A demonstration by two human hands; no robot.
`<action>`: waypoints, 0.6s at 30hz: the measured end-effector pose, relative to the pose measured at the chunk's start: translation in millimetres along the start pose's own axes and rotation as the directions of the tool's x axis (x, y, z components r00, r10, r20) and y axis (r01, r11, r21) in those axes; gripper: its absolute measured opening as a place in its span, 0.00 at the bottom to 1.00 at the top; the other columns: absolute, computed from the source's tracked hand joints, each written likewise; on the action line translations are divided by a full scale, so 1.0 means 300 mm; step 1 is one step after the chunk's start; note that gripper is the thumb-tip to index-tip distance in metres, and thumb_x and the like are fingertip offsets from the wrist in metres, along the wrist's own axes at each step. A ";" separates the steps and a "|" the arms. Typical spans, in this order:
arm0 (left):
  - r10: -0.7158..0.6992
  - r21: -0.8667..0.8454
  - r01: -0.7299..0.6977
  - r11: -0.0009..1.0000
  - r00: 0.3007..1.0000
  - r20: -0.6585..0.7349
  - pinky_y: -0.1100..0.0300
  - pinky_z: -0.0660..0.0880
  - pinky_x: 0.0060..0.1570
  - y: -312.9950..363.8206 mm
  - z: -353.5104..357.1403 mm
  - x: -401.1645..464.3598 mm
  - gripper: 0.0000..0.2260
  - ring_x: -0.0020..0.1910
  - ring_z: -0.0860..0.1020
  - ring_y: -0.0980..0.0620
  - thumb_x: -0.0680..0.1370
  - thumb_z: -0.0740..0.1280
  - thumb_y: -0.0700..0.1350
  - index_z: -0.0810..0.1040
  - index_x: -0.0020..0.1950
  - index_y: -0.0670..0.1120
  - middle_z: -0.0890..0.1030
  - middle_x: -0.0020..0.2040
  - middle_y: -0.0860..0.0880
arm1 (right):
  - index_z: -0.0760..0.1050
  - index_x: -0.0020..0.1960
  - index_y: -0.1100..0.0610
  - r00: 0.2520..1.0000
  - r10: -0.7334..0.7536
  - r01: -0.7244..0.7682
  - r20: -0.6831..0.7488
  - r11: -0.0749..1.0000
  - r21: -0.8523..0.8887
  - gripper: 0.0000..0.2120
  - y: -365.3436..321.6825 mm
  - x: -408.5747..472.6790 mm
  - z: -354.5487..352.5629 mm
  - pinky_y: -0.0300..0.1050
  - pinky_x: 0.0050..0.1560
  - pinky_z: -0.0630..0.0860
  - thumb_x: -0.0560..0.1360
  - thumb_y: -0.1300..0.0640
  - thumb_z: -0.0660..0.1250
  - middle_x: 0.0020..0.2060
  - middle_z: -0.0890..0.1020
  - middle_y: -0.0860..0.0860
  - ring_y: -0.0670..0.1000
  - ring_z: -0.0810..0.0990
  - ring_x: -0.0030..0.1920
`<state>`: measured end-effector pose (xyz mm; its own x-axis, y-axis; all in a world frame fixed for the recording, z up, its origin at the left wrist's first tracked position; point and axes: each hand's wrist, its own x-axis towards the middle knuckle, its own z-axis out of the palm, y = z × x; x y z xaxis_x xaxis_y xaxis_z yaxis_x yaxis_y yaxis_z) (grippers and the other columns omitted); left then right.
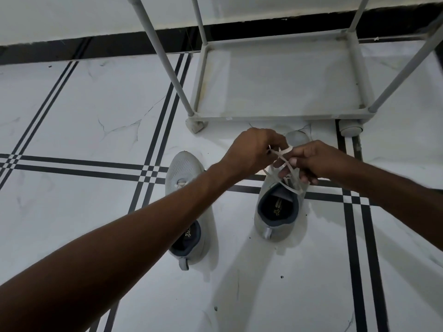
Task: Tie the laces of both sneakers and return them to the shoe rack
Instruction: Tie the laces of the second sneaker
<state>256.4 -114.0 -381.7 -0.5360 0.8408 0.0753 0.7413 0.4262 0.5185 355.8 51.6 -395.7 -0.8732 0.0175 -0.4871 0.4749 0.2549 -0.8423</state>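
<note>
**Right sneaker: laces mid-tie**

- Laces (285, 168): pale, crossed and looped above the tongue, knot unfinished.
- Right sneaker (278, 212): grey, on the floor (72, 116), toe toward the rack.
- Left hand (251, 149): pinched shut on one lace strand.
- Right hand (311, 161): fingers closed on the other strand.
- Left sneaker (184, 178): beside it, well apart; whether tied, cannot tell.
- Rack (275, 113): bottom shelf holds no shoes.
- Remaining, by judgement: finish the knot, shelve both.

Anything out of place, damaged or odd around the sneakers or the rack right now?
Nothing looks wrong. Both hands, left hand and right hand, are working the laces over the right-side sneaker. The other sneaker stands upright on the floor beside it. The shoe rack has nothing on its bottom shelf.
</note>
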 end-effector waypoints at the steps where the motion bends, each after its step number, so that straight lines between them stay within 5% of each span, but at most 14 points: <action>1: 0.027 0.037 -0.026 0.999 0.999 -0.042 0.57 0.74 0.37 0.007 0.018 -0.005 0.09 0.38 0.80 0.50 0.72 0.68 0.46 0.85 0.49 0.48 0.84 0.42 0.50 | 0.82 0.53 0.58 0.999 0.035 -0.035 -0.010 0.999 0.033 0.12 -0.001 0.005 0.003 0.34 0.20 0.65 0.82 0.63 0.60 0.29 0.84 0.49 0.44 0.70 0.21; 3: 0.041 0.053 -0.035 0.998 0.992 -0.123 0.56 0.74 0.35 0.024 0.052 -0.015 0.10 0.37 0.80 0.49 0.73 0.66 0.50 0.84 0.48 0.48 0.82 0.41 0.50 | 0.79 0.53 0.62 0.993 0.120 -0.120 0.009 0.977 0.178 0.10 -0.003 0.019 0.007 0.33 0.18 0.61 0.83 0.62 0.59 0.23 0.74 0.48 0.42 0.65 0.19; 6: -0.092 -0.142 0.058 0.988 0.964 -0.250 0.52 0.77 0.39 0.038 0.079 -0.022 0.08 0.38 0.81 0.48 0.72 0.67 0.43 0.85 0.46 0.45 0.84 0.40 0.49 | 0.74 0.49 0.60 0.976 0.171 -0.214 0.132 0.848 0.484 0.10 -0.002 0.039 0.001 0.32 0.16 0.59 0.82 0.66 0.54 0.28 0.72 0.49 0.41 0.64 0.21; 11: -0.396 -0.560 0.318 0.765 0.918 -0.021 0.64 0.76 0.43 0.022 0.076 -0.020 0.05 0.39 0.81 0.57 0.71 0.76 0.40 0.88 0.46 0.45 0.85 0.39 0.51 | 0.73 0.50 0.58 0.963 0.220 -0.262 0.158 0.603 0.754 0.09 0.021 0.048 -0.003 0.30 0.15 0.59 0.82 0.63 0.54 0.38 0.76 0.50 0.41 0.64 0.21; 14: -0.503 -0.726 0.479 0.494 0.838 0.211 0.64 0.76 0.39 0.017 0.087 -0.045 0.09 0.39 0.78 0.55 0.75 0.74 0.44 0.86 0.48 0.38 0.83 0.41 0.42 | 0.72 0.47 0.58 0.954 0.297 -0.206 0.043 0.545 0.813 0.08 0.034 0.052 -0.021 0.31 0.14 0.59 0.81 0.64 0.56 0.41 0.77 0.53 0.41 0.65 0.21; 18: -0.570 -0.814 0.581 0.004 0.670 0.475 0.51 0.82 0.51 -0.069 0.064 -0.080 0.07 0.52 0.84 0.41 0.80 0.63 0.37 0.80 0.46 0.41 0.85 0.54 0.39 | 0.69 0.46 0.60 0.908 0.416 -0.159 -0.046 0.445 0.881 0.09 0.087 0.020 -0.072 0.32 0.14 0.59 0.81 0.65 0.52 0.34 0.78 0.54 0.42 0.67 0.21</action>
<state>261.7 -136.7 -410.7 -0.5901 0.4793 -0.6496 -0.6368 0.2183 0.7395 360.7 79.1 -415.6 -0.6007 0.1663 -0.7820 0.4469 -0.7412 -0.5009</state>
